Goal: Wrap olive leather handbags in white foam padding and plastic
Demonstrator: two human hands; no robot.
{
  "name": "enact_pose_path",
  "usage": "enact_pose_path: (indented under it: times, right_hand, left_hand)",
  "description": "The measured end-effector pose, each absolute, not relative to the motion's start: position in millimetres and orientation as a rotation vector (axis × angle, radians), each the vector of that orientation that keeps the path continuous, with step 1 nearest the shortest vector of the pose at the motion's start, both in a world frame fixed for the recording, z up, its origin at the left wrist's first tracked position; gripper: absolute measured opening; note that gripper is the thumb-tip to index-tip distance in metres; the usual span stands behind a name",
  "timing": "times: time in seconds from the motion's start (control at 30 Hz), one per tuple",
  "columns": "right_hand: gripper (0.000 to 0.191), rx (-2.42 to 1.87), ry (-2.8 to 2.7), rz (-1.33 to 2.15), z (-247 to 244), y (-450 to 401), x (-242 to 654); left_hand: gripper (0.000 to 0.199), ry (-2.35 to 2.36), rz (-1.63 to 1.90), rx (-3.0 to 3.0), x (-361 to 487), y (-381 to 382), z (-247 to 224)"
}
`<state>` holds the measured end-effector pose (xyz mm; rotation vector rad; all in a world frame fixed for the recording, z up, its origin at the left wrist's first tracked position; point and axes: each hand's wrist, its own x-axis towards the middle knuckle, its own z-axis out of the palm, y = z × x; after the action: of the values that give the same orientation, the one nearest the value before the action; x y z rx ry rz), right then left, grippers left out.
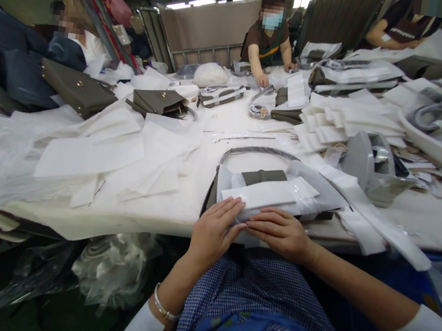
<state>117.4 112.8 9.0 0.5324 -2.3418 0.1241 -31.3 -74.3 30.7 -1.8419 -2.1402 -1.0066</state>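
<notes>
A dark olive handbag (264,176) lies on the table in front of me, partly covered with translucent wrapping (311,192) and a folded white sheet (270,193). Its handle (264,151), wrapped in grey, arches on the far side. My left hand (215,230) is closed at the near edge of the wrapping, fingers on top and thumb toward the right. Beside it, my right hand (279,231) has its fingers pressed together on the same edge, their tips meeting the left thumb. What lies under the fingers is partly hidden.
White sheets (95,153) spread across the left, with olive bags (158,101) behind. A grey tape dispenser (373,165) stands at right, near stacked white pieces (346,117) and paper tags. Across the table, a masked co-worker (270,35) handles items. Crumpled plastic (116,266) hangs below the table edge.
</notes>
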Motion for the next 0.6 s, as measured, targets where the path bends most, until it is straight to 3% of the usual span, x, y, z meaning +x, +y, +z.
enact_pose_path:
  times: [0.2, 0.43, 0.6]
  right_hand:
    - [0.029, 0.573, -2.406, 0.045, 14, 112, 138]
    - [0.039, 0.506, -2.558, -0.125, -20, 118, 161]
    - [0.035, 0.483, -2.456, -0.064, -28, 113, 140]
  left_hand:
    - [0.045, -2.019, -0.960, -1.738, -29, -66, 8]
    - [0.049, -2.017, -0.985, -1.757, -32, -68, 6]
    - [0.052, -1.995, -0.939, -1.764, -31, -68, 3]
